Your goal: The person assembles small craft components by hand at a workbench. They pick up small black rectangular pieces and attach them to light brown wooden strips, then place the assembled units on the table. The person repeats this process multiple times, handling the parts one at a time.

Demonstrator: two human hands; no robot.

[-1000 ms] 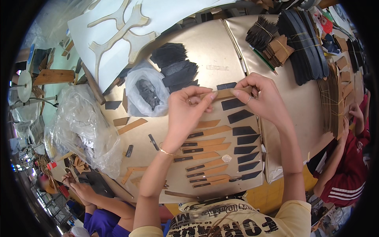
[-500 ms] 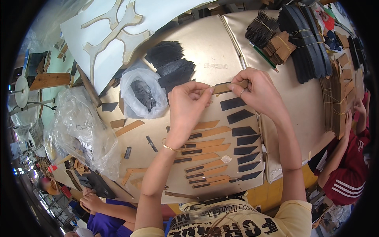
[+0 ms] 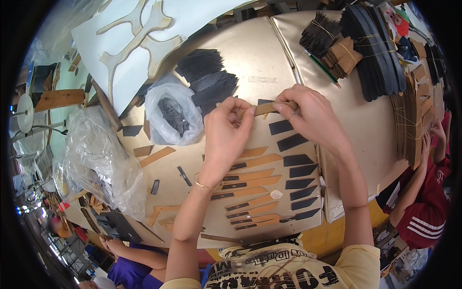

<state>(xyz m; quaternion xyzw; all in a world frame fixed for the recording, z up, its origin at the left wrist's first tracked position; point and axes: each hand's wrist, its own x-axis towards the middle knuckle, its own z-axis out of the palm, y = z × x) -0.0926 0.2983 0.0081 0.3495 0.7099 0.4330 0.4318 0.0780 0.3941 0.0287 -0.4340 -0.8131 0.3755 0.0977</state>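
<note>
Between my two hands a narrow brown leather strip (image 3: 264,109) is stretched above the table. My left hand (image 3: 227,129) pinches its left end between thumb and fingers. The other end is gripped by my right hand (image 3: 308,113), whose fingers cover it. Just below lies a column of short black leather pieces (image 3: 291,141) with angled tips. Left of these, a row of tan leather strips (image 3: 256,181) is laid out, several with small dark inserts on them.
A white plastic bag (image 3: 153,111) of dark scraps stands left of my hands, near stacked black pieces (image 3: 207,72). Clear plastic (image 3: 98,159) lies further left. Banded bundles (image 3: 373,53) and a green pencil (image 3: 323,69) sit at far right. Co-workers' arms (image 3: 414,178) show at both sides.
Both hands have shifted slightly left with the brown strip, and more of a black piece beyond it shows. The pieces laid out on the table have stayed in place.
</note>
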